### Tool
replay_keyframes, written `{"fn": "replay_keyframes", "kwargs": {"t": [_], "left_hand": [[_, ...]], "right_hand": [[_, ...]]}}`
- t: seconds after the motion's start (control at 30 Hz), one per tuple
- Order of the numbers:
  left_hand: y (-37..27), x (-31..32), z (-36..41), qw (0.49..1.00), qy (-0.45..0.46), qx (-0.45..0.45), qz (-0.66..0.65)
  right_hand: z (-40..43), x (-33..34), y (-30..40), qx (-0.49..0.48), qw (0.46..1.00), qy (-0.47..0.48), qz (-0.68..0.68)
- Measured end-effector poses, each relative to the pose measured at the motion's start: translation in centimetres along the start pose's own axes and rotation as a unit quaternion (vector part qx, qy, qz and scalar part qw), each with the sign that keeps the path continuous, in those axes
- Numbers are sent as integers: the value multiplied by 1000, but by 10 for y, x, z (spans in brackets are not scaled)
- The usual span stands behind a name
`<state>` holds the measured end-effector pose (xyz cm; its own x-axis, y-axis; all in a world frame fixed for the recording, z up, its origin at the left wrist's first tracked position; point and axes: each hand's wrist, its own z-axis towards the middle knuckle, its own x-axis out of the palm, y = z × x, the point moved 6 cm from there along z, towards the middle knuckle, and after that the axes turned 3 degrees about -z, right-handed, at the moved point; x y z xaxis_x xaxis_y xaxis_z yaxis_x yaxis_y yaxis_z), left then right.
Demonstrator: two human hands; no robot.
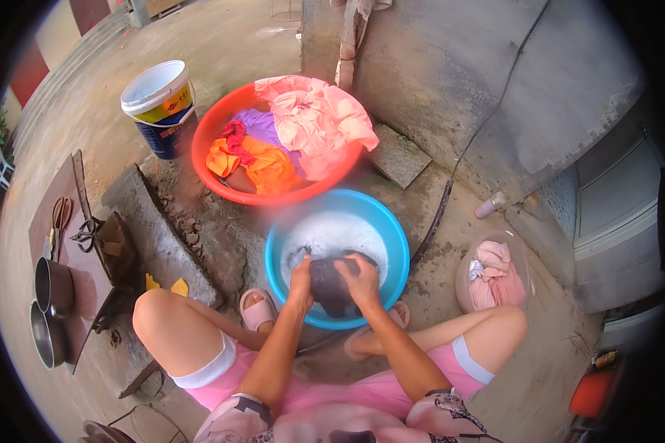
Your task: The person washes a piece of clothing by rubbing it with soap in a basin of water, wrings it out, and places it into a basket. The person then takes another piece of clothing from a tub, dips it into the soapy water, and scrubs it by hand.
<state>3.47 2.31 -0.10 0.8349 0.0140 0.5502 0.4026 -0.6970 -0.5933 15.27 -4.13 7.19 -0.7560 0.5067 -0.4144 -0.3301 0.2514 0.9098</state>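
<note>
A dark wet cloth (332, 279) is stretched between my two hands over a blue plastic basin (402, 243). Its lower end hangs down near the basin's front rim. My left hand (301, 282) grips the cloth's left edge, thumb on top. On the other side, my right hand (360, 279) has hold of the cloth's right part. White soapsuds (338, 230) cover the water in the basin, and more dark fabric shows at the suds behind my hands. What kind of garment the cloth is, I cannot tell.
Beyond the basin stands a red plastic tub (221, 185) of colourful clothes. A paint bucket (158, 108) is at its left. Pink cloth fills a clear tub (523, 260) at right. Pans (50, 338) and scissors (86, 235) lie on a low board (91, 288). A black hose (440, 213) runs along the wall.
</note>
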Motion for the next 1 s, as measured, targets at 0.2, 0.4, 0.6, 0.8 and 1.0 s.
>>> {"fn": "replay_keyframes", "kwargs": {"t": [0.2,0.4,0.6,0.8,1.0], "left_hand": [[22,-6,-11,990,-47,-18,-130],[7,-22,-7,995,-23,54,-75],[30,11,-22,995,-63,-21,-81],[28,-44,3,983,9,178,-50],[41,6,-20,996,-60,-30,-61]], "right_hand": [[-11,50,22,-140,976,-85,-141],[-43,65,50,-233,964,-63,-112],[20,39,3,-88,967,-73,-227],[-56,75,71,-289,932,-131,-178],[14,34,-17,-59,967,-58,-243]]}}
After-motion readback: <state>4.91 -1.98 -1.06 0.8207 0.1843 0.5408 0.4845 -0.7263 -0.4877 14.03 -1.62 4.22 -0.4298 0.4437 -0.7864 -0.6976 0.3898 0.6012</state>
